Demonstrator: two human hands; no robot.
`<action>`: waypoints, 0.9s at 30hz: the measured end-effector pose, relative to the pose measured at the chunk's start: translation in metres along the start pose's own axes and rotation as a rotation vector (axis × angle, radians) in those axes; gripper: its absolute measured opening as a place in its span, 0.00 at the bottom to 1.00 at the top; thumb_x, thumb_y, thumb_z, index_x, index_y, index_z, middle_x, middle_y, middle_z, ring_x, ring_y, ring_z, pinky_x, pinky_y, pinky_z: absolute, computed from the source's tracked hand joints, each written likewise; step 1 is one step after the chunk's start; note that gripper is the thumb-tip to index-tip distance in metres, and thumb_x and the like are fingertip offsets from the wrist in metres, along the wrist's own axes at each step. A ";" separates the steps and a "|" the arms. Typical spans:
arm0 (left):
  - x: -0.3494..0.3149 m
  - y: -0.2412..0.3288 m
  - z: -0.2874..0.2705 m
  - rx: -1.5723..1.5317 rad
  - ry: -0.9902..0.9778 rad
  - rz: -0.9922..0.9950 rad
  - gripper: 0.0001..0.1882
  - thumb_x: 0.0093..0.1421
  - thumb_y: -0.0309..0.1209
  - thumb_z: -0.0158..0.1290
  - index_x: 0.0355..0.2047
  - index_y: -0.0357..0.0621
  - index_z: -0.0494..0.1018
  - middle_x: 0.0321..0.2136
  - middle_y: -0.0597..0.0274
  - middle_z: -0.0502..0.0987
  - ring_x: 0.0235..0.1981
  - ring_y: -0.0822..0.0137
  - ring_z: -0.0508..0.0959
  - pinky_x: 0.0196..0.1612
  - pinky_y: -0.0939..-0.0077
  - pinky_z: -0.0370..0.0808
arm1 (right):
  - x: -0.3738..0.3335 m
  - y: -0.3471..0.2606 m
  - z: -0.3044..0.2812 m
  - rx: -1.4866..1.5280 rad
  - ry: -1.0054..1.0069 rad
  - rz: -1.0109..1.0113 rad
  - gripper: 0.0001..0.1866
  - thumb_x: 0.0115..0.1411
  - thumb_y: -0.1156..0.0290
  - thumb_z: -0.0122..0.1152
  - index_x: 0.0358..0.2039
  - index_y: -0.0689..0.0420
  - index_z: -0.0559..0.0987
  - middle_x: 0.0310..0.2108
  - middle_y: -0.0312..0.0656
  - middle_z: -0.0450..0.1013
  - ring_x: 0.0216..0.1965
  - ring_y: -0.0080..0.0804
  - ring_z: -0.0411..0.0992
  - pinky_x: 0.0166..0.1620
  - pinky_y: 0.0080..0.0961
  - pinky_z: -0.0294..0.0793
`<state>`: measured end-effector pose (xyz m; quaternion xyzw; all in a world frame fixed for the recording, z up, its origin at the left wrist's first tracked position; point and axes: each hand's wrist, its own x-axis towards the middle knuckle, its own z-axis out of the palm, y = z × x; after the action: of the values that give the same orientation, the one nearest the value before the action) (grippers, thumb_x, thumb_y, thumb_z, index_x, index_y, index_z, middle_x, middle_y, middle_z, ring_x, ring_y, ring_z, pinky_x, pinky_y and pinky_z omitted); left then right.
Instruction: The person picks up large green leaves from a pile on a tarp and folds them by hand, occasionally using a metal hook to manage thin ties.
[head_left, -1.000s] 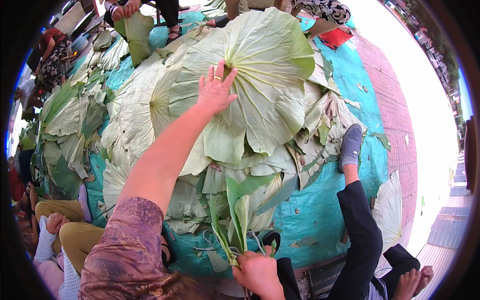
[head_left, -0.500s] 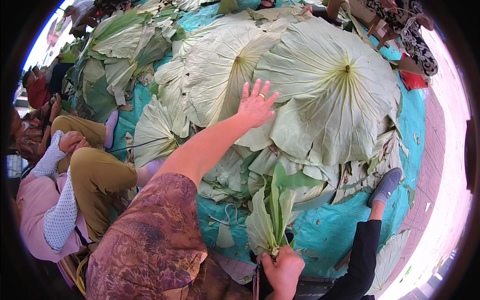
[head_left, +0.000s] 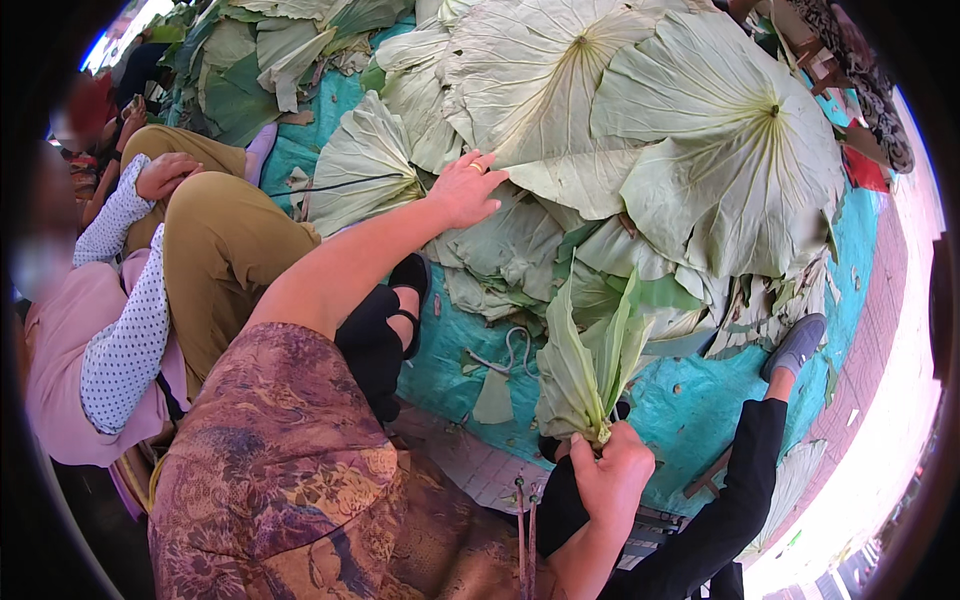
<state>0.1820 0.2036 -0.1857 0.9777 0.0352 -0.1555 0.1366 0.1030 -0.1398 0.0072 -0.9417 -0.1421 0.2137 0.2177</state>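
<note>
My left hand [head_left: 466,192] reaches out to the near edge of a large pale-green lotus leaf [head_left: 545,85] on the pile. Its fingers are bent in on the leaf's edge, and a ring shows on one of them. Low and right of centre, my right hand [head_left: 610,472] is closed round the gathered base of a bundle of folded lotus leaves [head_left: 590,370]. The bundle stands upright, its leaf tips fanning out above the fist. Beside the left hand's leaf lies another broad lotus leaf [head_left: 745,150], veins up.
A turquoise tarp [head_left: 440,370] lies under the leaves, with a loop of cord [head_left: 510,350] on it. To my left sits a person in brown trousers [head_left: 225,250]. A grey shoe [head_left: 797,345] rests at right. Two thin stalks [head_left: 526,530] stand near my lap. More leaves [head_left: 240,80] are heaped at far left.
My left hand has drawn back toward me, going from spread fingers over the leaves to bent fingers at a leaf's edge. The view has shifted; my right hand still holds the bundle.
</note>
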 end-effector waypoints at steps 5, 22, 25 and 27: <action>-0.107 0.021 -0.066 -0.176 -0.587 0.233 0.28 0.50 0.40 0.52 0.50 0.41 0.64 0.46 0.45 0.67 0.47 0.49 0.67 0.49 0.62 0.65 | -0.030 -0.014 -0.002 -0.002 0.027 -0.046 0.11 0.39 0.67 0.63 0.17 0.61 0.71 0.19 0.46 0.67 0.22 0.48 0.67 0.25 0.39 0.65; -0.293 0.197 -0.095 -0.576 0.083 0.626 0.26 0.46 0.27 0.55 0.48 0.41 0.65 0.45 0.53 0.68 0.48 0.56 0.67 0.51 0.66 0.63 | -0.100 -0.003 0.018 0.700 -0.367 -0.273 0.07 0.41 0.73 0.64 0.20 0.63 0.77 0.13 0.35 0.67 0.16 0.19 0.61 0.21 0.22 0.61; -0.308 0.202 -0.097 -0.597 0.048 0.557 0.18 0.46 0.29 0.57 0.39 0.39 0.70 0.34 0.55 0.73 0.36 0.59 0.73 0.42 0.70 0.68 | -0.115 -0.006 0.015 0.819 -0.414 -0.315 0.05 0.42 0.76 0.63 0.21 0.63 0.77 0.13 0.29 0.66 0.17 0.13 0.58 0.21 0.18 0.59; -0.319 0.205 -0.105 -0.641 -0.063 0.461 0.17 0.45 0.31 0.58 0.36 0.38 0.70 0.31 0.54 0.73 0.33 0.60 0.73 0.39 0.73 0.68 | -0.119 -0.001 0.015 0.804 -0.409 -0.357 0.05 0.42 0.77 0.63 0.21 0.63 0.77 0.14 0.27 0.67 0.17 0.13 0.59 0.21 0.16 0.59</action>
<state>-0.0669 0.0279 0.0624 0.8625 -0.1429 -0.1317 0.4672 -0.0074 -0.1765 0.0362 -0.6826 -0.2474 0.3919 0.5651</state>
